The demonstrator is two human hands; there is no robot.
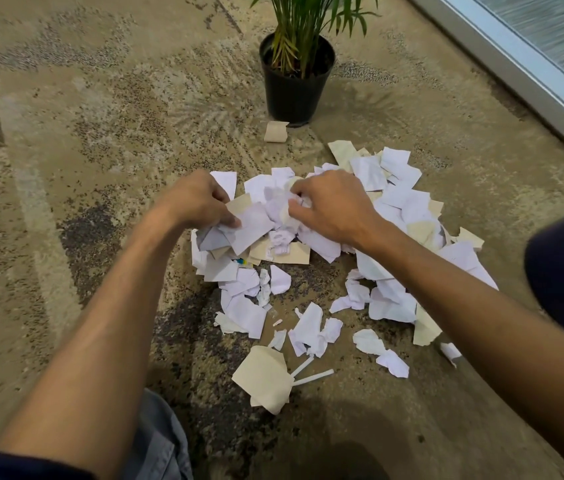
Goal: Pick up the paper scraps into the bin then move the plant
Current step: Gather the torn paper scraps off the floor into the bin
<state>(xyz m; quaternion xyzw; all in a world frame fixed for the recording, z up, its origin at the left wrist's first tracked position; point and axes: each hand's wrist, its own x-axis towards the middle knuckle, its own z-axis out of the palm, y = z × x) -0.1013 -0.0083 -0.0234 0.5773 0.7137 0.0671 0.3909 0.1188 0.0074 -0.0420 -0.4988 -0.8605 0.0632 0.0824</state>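
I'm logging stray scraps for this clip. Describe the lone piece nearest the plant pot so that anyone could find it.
Start at the black plant pot at the top of the carpet. Just in front of its base, slightly left, lies a small beige scrap with one corner curled up. Unlike the main pile of paper scraps further toward the person, it lies alone, touching no other paper.
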